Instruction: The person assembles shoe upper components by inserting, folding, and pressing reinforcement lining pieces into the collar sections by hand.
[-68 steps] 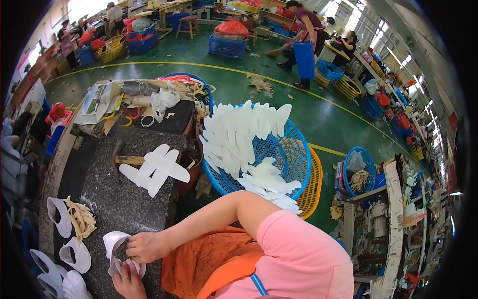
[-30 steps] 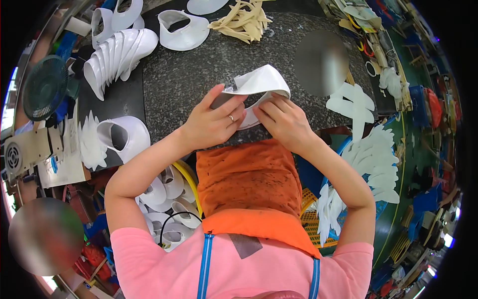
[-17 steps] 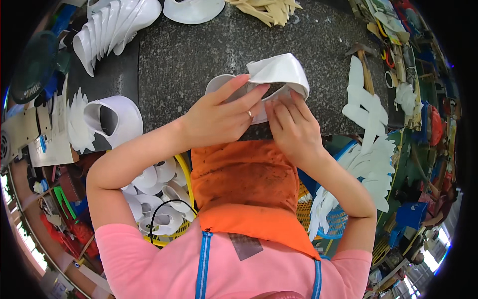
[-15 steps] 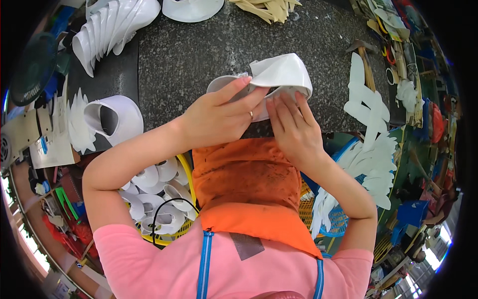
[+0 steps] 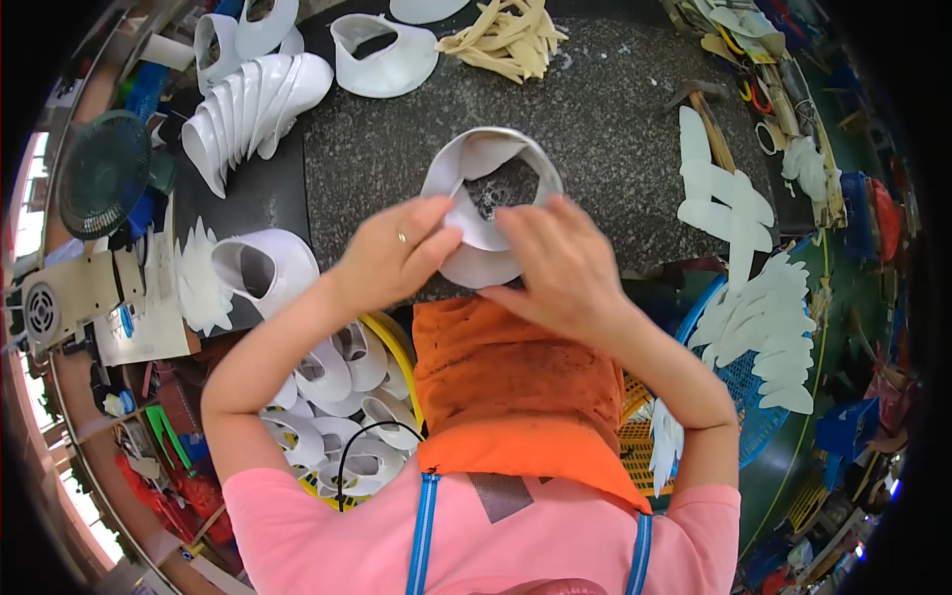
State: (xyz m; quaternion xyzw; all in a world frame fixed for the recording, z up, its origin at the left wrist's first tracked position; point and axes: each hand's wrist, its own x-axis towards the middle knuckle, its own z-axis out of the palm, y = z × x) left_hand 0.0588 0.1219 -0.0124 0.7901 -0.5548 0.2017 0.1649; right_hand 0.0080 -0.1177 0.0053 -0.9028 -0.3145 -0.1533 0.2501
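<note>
Between my hands is a glossy white shoe upper point(image 5: 481, 260), curved into a ring with its opening facing up over the dark speckled tabletop point(image 5: 377, 149). My left hand point(image 5: 392, 248) has its thumb and fingers closed on the upper's left edge. My right hand point(image 5: 560, 260), slightly blurred, grips the right side, its fingers over the inner rim and its thumb at the near edge. Left of my left forearm stands another white upper point(image 5: 283, 263). Farther off lie a nested row of white uppers point(image 5: 258, 109) and a single upper point(image 5: 392, 64).
Cream strips point(image 5: 506, 40) are heaped at the far edge. Flat white pieces point(image 5: 724, 198) and a hammer point(image 5: 714, 129) lie right. A yellow basket point(image 5: 392, 337) of uppers sits below left; a blue basket point(image 5: 749, 441) with white pieces stands right. A green fan point(image 5: 104, 174) is at left.
The upper has been turned from a side-on, peaked position to an open ring facing up. Both hands have shifted to its left and right edges. The whole view has shifted slightly.
</note>
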